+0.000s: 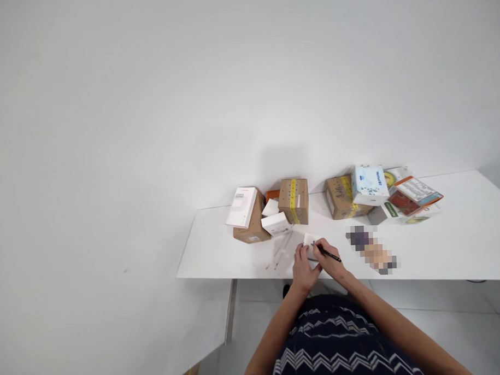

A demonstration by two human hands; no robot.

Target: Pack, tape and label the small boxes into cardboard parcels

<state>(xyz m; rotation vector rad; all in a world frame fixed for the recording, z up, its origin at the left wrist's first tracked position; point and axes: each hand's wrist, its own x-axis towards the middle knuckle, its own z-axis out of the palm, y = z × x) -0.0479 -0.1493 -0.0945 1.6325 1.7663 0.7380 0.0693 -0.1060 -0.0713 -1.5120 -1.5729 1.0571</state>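
My left hand [302, 269] grips a small white box [309, 243] near the front edge of the white table [219, 254], holding it from the left side. My right hand [328, 258] holds a black pen [328, 253] with its tip against the top of that box. Both forearms reach in from the bottom of the view over a dark patterned garment.
Several cardboard boxes stand behind the hands: one [293, 200] with yellow tape, one [251, 226] with a white book-like box [241, 207] leaning on it, another [339, 197] under a blue-white tissue box [369, 184]. Printed cartons [410, 198] lie at the right. A pixelated patch [372, 250] lies beside my right hand.
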